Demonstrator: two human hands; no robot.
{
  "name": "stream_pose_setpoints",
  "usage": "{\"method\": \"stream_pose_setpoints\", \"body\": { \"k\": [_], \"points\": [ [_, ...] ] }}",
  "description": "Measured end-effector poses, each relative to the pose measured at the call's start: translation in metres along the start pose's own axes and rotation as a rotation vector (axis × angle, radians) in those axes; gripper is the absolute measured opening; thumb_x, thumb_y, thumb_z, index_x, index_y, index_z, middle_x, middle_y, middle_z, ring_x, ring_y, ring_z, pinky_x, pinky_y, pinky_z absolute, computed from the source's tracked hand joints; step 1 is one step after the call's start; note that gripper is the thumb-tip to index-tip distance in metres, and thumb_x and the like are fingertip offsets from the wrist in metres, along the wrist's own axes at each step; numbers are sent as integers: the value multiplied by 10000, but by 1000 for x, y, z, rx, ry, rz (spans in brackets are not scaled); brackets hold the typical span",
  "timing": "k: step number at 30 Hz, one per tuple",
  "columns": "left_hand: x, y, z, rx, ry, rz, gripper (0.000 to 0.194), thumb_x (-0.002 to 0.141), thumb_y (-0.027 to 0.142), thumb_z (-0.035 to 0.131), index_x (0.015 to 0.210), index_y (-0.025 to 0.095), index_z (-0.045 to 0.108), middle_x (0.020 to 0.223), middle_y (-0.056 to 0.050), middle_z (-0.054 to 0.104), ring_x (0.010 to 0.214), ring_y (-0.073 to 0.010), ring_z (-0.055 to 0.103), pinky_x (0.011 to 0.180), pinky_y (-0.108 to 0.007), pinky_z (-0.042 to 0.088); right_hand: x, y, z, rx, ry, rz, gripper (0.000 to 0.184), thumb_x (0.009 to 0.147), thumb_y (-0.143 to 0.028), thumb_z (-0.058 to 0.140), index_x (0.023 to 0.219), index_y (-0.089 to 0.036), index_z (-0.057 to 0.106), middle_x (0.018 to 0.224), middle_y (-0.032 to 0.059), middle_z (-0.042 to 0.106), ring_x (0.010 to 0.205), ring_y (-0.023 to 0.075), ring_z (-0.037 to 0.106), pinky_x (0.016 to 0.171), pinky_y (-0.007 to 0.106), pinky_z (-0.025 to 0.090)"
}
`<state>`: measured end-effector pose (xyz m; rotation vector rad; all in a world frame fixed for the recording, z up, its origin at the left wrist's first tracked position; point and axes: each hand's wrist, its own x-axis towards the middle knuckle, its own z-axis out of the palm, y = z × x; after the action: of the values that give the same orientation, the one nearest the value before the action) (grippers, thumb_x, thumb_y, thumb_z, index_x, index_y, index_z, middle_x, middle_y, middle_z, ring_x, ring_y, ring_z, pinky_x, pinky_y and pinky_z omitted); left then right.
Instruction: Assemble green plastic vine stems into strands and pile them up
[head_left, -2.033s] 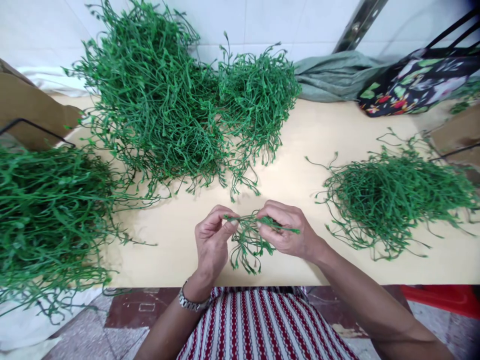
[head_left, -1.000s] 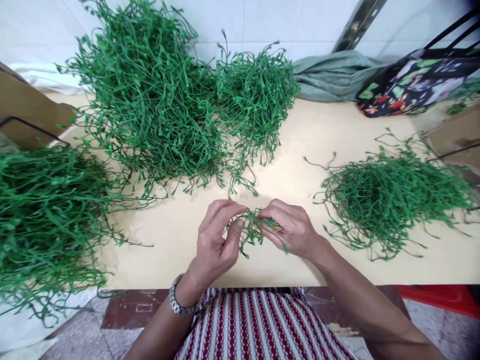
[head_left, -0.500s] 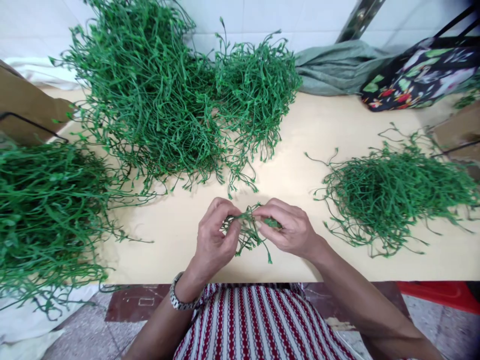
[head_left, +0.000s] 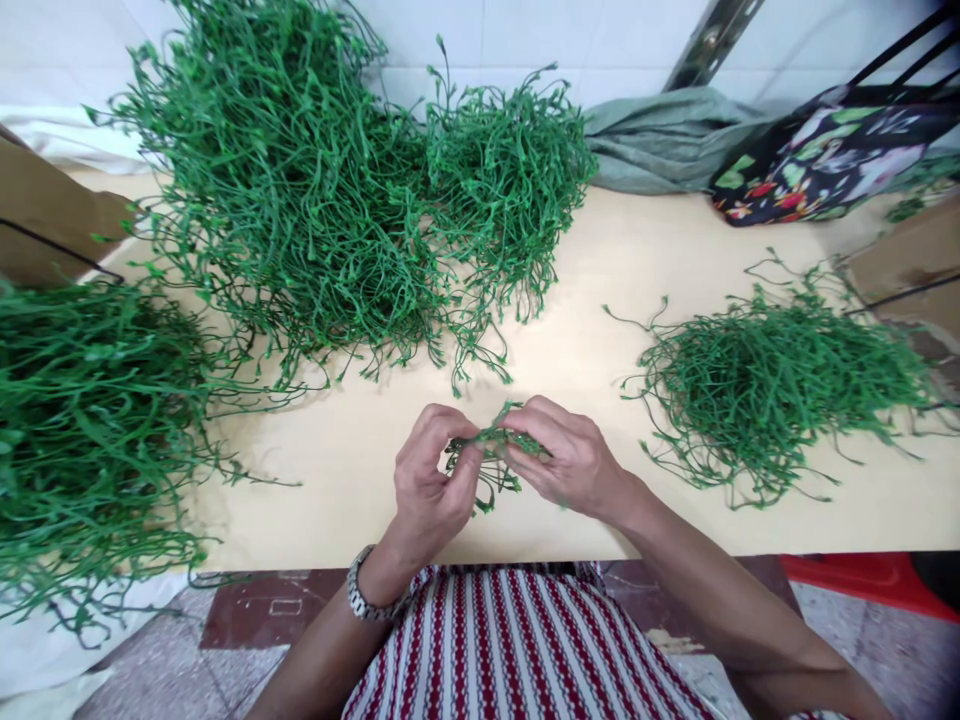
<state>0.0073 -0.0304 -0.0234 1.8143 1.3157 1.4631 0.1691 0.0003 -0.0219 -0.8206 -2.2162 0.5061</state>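
Observation:
Near the table's front edge, my left hand [head_left: 433, 478] pinches a small bunch of thin green stems [head_left: 489, 482] between thumb and forefinger. Bud-like tips show on the stems. My right hand [head_left: 574, 458] grips the other side of the same bunch, its fingertips close to the left ones. Part of the bunch is hidden behind the fingers of both hands. Straight beyond the hands, a tall pile of similar green stems [head_left: 300, 200] and a smaller pile [head_left: 510, 170] lean by the wall. On the right lies another loose heap [head_left: 780, 380].
At the left edge, a big heap of green stems [head_left: 97, 420] overhangs the front of the pale table [head_left: 322, 510]. Cardboard boxes stand at the far left [head_left: 60, 215] and right. A floral bag [head_left: 825, 165] and a grey-green cloth [head_left: 667, 140] lie at the back.
My right hand has shifted slightly left, closer to my left hand, and its fingers have closed further over the bunch. A stem that hung below it no longer shows. The view has shifted a little.

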Motion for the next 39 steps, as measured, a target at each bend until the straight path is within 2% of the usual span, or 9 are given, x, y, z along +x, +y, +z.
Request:
{"method": "stream_pose_setpoints", "body": {
  "k": [4, 10, 17, 22, 26, 30, 33, 36, 39],
  "points": [
    [0, 1, -1, -27, -48, -65, 157, 725, 25, 495, 768, 176, 508, 751, -21, 512, 730, -143, 504, 647, -265, 411, -1, 3, -1, -92, -34, -64, 123, 859, -206, 474, 929, -141, 554, 762, 55, 582, 665, 132, 538, 564, 230, 434],
    [4, 5, -3, -79, -190, -279, 150, 731, 51, 458, 804, 174, 503, 689, 11, 506, 618, -105, 472, 598, -226, 399, -3, 4, -1, -186, -42, -103, 120, 848, -177, 455, 923, -147, 543, 745, 54, 584, 667, 147, 546, 579, 249, 436],
    [10, 4, -7, -52, -355, -280, 60, 732, 119, 516, 718, 152, 565, 640, 2, 495, 599, -115, 462, 565, -237, 365, 1, 7, -3, -183, -125, -176, 111, 842, -137, 413, 853, -142, 523, 708, 50, 546, 641, 147, 488, 569, 255, 405],
    [12, 3, -11, -124, -467, -271, 122, 740, 140, 514, 623, 151, 548, 569, 10, 469, 545, -110, 434, 515, -230, 332, 8, 7, -12, -88, -280, -224, 124, 846, -146, 387, 777, -161, 489, 641, 14, 466, 586, 127, 414, 530, 238, 356],
    [16, 3, -20, -270, -640, -319, 186, 754, 165, 512, 568, 153, 499, 526, 25, 417, 485, -92, 368, 464, -223, 289, 15, 5, -19, 150, -481, -203, 108, 842, -152, 396, 759, -163, 464, 653, -1, 456, 582, 101, 400, 547, 216, 346],
    [23, 1, -30, -329, -809, -312, 152, 765, 176, 532, 621, 137, 558, 556, 11, 469, 516, -98, 412, 496, -227, 319, 23, 8, -26, 286, -651, -185, 122, 826, -145, 404, 724, -165, 467, 646, -10, 439, 586, 93, 390, 558, 212, 325],
    [26, -1, -31, -340, -787, -384, 138, 775, 202, 548, 671, 121, 586, 592, 9, 483, 535, -93, 426, 509, -222, 329, 27, 12, -32, 324, -599, -115, 120, 846, -185, 413, 744, -159, 469, 647, -10, 433, 583, 90, 380, 557, 208, 318],
    [25, -3, -26, -341, -648, -434, 143, 784, 232, 551, 714, 118, 600, 630, 1, 508, 564, -97, 451, 533, -224, 351, 26, 11, -36, 321, -431, 40, 167, 883, -247, 378, 778, -151, 465, 693, 12, 449, 626, 101, 391, 596, 220, 340],
    [22, -3, -17, -244, -517, -398, 126, 782, 204, 545, 704, 126, 604, 633, -4, 526, 596, -109, 478, 568, -231, 370, 19, 5, -34, 372, -350, 270, 191, 902, -292, 366, 824, -153, 471, 611, -29, 402, 552, 84, 358, 535, 199, 319]
  ]
}}
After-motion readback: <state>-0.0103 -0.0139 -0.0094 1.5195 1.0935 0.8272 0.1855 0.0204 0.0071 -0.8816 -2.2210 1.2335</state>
